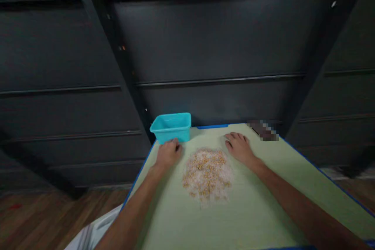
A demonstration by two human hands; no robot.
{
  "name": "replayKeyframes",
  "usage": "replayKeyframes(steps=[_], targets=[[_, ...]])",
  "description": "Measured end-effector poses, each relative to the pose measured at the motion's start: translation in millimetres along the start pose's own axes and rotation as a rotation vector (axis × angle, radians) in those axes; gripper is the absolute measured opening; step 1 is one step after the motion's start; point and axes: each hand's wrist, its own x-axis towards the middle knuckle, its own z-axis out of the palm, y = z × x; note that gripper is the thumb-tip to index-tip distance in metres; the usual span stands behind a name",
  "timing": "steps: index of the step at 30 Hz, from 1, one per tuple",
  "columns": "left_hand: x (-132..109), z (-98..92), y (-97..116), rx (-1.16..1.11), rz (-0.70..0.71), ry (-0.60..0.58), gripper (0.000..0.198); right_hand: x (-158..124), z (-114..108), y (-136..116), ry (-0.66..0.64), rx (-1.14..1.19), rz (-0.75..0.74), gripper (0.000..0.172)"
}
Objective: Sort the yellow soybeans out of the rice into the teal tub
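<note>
A spread-out pile of small white grains mixed with round yellow beans or seeds lies on the pale green tabletop. My left hand is curled into a loose fist at the pile's upper left, just in front of a turquoise plastic bin. No object shows in that fist. On the far side of the pile, at its upper right, my right hand rests palm down with fingers stretched out on the table. Neither hand touches the pile.
A dark, partly pixelated object lies at the table's back right corner. Blue edging runs along the tabletop. Dark metal panels rise right behind the table. White cloth hangs by the left edge, above a wooden floor.
</note>
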Motion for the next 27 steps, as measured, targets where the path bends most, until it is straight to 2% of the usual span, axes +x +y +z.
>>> replayKeyframes(steps=[5, 27], targets=[[-0.8, 6.3, 12.0, -0.012, 0.085, -0.001, 0.020, -0.3, -3.0, -3.2, -0.012, 0.001, -0.001, 0.038], [4.4, 6.0, 7.8, -0.058, 0.112, 0.003, 0.016, 0.8, -7.0, -8.4, -0.031, -0.063, -0.039, 0.041]])
